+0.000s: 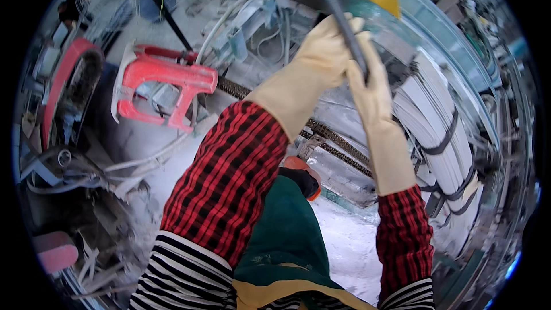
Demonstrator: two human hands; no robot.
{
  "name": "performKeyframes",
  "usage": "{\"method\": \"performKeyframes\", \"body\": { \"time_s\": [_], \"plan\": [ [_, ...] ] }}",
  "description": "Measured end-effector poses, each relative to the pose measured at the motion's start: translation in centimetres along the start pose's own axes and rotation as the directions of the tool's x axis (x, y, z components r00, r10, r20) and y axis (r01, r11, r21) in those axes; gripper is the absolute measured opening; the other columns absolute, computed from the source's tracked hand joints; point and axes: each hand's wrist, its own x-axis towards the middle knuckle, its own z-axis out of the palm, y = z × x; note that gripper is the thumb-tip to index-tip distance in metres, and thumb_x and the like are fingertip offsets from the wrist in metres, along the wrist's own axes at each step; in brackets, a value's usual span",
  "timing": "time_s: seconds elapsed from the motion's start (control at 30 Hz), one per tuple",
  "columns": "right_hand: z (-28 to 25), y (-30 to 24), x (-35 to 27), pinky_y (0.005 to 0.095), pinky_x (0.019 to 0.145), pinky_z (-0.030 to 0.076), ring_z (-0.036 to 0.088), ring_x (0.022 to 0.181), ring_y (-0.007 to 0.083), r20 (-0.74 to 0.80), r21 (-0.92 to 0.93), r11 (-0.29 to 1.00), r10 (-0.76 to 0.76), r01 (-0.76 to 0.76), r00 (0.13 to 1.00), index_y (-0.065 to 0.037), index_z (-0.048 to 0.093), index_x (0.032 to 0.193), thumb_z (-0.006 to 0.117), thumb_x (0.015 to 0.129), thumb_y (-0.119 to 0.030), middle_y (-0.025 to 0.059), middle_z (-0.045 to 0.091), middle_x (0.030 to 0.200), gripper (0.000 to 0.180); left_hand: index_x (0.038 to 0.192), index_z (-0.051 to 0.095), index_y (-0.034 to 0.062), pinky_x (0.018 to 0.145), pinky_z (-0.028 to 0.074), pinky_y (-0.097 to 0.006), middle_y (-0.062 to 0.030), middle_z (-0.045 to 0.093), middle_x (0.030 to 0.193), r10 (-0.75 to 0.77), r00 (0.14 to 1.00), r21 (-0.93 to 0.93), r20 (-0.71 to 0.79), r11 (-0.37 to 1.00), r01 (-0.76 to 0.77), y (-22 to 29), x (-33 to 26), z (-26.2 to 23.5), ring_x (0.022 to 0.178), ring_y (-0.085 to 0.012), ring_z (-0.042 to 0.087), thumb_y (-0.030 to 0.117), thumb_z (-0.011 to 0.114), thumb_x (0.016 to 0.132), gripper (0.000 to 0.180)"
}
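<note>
While both cream-gloved hands clamp the dark hose overhead, grip matters most.
Left hand [321, 51] and right hand [367, 83] wrap the hose [336, 8] above the stacked white slabs [436, 120]; keeping them stacked close should steady it.

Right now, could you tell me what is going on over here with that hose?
A person in cream work gloves and red plaid sleeves has both hands raised. The left hand and right hand are both wrapped around a dark hose that runs up toward a dark machine part at the top. Below lie a chain and a strapped bundle of white slabs. A red plastic chair lies tipped over to the left, on dusty ground.
</note>
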Motion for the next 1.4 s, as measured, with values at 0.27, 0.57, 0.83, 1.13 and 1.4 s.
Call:
{"method": "performKeyframes", "body": {
  "time_s": [0.27,0.57,0.83,1.13,1.4],
  "plan": [
    [0.6,1.8,-6.6,0.0390,0.095,0.049,0.064,0.111,0.0319,0.075,0.016,0.932,0.361,-0.363,0.930,-0.019,0.059,0.136,0.064,0.092,-0.037,0.0144,0.066,0.123,0.048,0.138,0.050,0.0055,0.102,0.044,-0.048,-0.0262,0.050,0.138,-0.340,0.752,-0.141,0.564,0.858,0.494,11.8,-21.1,-20.6,0.123,-0.0446,0.051,0.023,0.074,0.082,0.063],
    [-2.5,-6.6,-12.4,0.0259,0.049,0.042,0.048,0.054,0.0077,0.256,0.432,0.584,0.651,-0.687,0.715,-0.009,0.061,0.132,0.071,0.094,-0.031,0.0006,0.060,0.073,0.046,0.128,0.060,0.0107,0.104,0.045,-0.043,-0.0224,0.059,0.133,-0.771,-0.240,0.642,0.590,0.268,0.718,20.6,-51.0,-50.7,0.122,-0.0413,0.055,0.021,0.051,0.097,0.034],
    [0.5,-9.4,-8.5,0.0224,0.049,0.038,0.047,0.052,0.0056,0.144,0.536,0.502,0.738,-0.678,0.660,-0.009,0.062,0.131,0.070,0.095,-0.027,-0.0008,0.061,0.070,0.041,0.123,0.061,0.0079,0.105,0.045,-0.042,-0.0234,0.060,0.128,-0.666,-0.297,0.435,0.684,0.046,0.899,13.9,-50.0,-42.0,0.123,-0.0414,0.055,0.021,0.048,0.097,0.032],
    [6.6,-8.9,-6.9,0.0222,0.049,0.041,0.050,0.053,0.0061,-0.045,0.519,0.558,0.774,-0.647,0.632,-0.004,0.062,0.130,0.067,0.097,-0.024,0.0017,0.063,0.073,0.040,0.096,0.058,0.0017,0.076,0.043,-0.033,-0.0088,0.050,0.079,-0.636,-0.368,0.335,0.678,-0.178,0.925,-6.2,-47.2,-39.1,0.081,-0.0173,0.049,0.044,0.045,0.096,0.044],
    [8.1,-13.8,-5.8,0.0236,0.048,0.042,0.051,0.052,0.0075,-0.179,0.467,0.563,0.815,-0.681,0.551,-0.001,0.062,0.127,0.066,0.097,-0.026,0.0029,0.062,0.072,0.038,0.129,0.063,0.0057,0.103,0.045,-0.038,-0.0187,0.068,0.121,-0.508,-0.501,0.546,0.701,-0.070,0.835,-24.5,-46.4,-37.3,0.118,-0.0283,0.062,0.049,0.052,0.091,0.059]
  ]
}}
